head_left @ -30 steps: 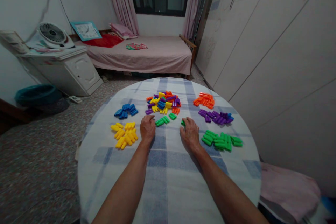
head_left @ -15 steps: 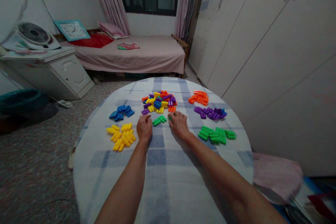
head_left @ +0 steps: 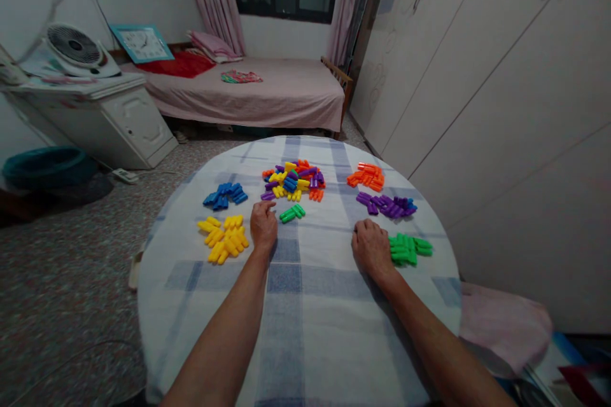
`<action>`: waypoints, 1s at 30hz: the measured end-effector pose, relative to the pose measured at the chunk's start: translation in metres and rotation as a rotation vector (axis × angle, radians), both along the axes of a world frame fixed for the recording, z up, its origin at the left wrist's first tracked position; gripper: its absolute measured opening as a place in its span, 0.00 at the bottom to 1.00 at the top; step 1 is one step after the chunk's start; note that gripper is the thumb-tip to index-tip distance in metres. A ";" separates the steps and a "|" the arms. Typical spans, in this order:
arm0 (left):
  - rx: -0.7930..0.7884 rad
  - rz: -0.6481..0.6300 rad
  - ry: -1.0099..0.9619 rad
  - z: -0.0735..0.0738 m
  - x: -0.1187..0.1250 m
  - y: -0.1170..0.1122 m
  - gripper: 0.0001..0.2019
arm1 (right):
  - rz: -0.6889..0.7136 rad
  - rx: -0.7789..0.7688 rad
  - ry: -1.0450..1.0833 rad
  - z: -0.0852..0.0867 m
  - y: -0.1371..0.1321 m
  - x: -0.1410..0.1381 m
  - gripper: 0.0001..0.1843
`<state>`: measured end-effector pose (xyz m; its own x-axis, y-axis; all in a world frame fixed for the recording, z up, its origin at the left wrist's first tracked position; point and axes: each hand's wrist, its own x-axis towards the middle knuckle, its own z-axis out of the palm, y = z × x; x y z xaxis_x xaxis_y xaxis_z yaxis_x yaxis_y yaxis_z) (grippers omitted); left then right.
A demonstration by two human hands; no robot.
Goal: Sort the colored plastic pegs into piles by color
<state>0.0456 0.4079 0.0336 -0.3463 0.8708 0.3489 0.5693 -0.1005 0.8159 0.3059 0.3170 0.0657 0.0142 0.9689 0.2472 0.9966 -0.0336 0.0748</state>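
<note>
My left hand (head_left: 264, 227) rests on the table with its fingers curled in. Whatever its fingers may hold is hidden. Just right of it lie several loose green plastic pieces (head_left: 292, 213), apart from the hand. My right hand (head_left: 371, 247) is closed and palm down at the left end of the green pile (head_left: 405, 249), covering part of it. Its fingertips are hidden, so I cannot make out what is under them. Beyond both hands sits a mixed heap (head_left: 293, 181) of yellow, orange, purple, blue and green pieces.
Single-colour piles lie around the round table (head_left: 329, 324): yellow (head_left: 223, 240), blue (head_left: 225, 196), orange (head_left: 366, 177) and purple (head_left: 386, 205), with a blue piece at the purple pile's right end. A bed (head_left: 248, 98) stands behind, and a wardrobe (head_left: 501, 127) on the right.
My right hand has moved right and nearer, from beside the loose green pieces with a green piece at its fingers to the green pile. My left hand stays nearly in place. The view shifts slightly.
</note>
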 end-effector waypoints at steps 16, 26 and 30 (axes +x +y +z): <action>0.024 -0.007 -0.010 0.001 0.001 0.000 0.16 | 0.551 -0.025 0.317 0.004 0.061 -0.112 0.25; -0.014 0.001 0.014 0.001 0.002 -0.001 0.16 | 0.468 -0.034 0.246 -0.008 0.063 -0.098 0.09; -0.041 0.014 0.020 0.001 0.003 -0.002 0.16 | 0.336 -0.035 0.148 -0.003 0.037 -0.052 0.08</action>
<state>0.0491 0.4062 0.0350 -0.3516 0.8796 0.3205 0.5870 -0.0595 0.8074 0.2542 0.3542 0.0628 -0.2732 0.9333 0.2330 0.9518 0.2974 -0.0754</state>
